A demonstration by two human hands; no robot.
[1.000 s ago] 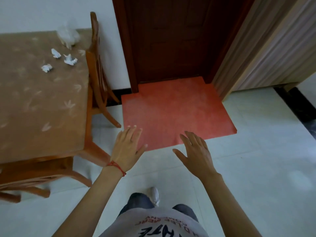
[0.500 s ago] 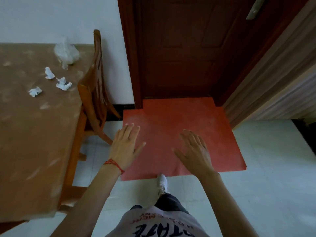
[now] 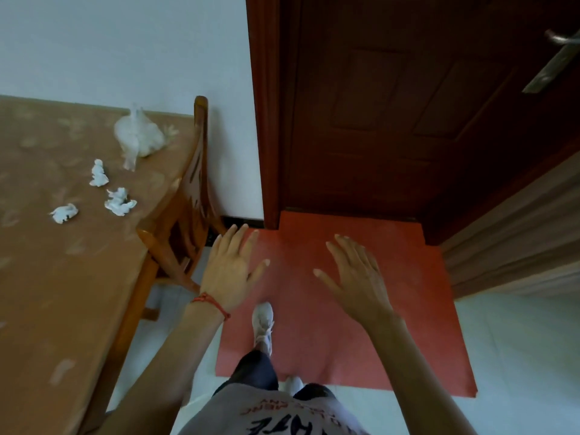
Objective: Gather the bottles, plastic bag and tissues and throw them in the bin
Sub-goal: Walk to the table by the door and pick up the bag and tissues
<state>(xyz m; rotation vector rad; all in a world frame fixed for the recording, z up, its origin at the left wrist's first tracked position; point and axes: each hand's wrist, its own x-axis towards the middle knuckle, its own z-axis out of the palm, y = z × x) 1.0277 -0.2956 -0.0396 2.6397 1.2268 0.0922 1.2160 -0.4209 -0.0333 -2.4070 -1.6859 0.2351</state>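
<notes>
Door: dark wood, closed, upper part cut off by the frame; metal handle partly out of view.
Tabletop: brown patterned cloth, left side and near end cut off.
Mat: red, on the floor before the door; one white shoe stands on it.
Chair: wooden, pushed in at the tabletop's right edge, seat hidden.
Left hand: over the mat's left edge, fingers straight and spread, grip empty; red cord at the wrist.
Right hand: likewise spread, holding nothing.
Plastic bag: pale, crumpled, at the tabletop's far right corner, long axis running toward the wall; contents indistinct.
Tissues: three white wads, near the bag, well apart from both hands.
</notes>
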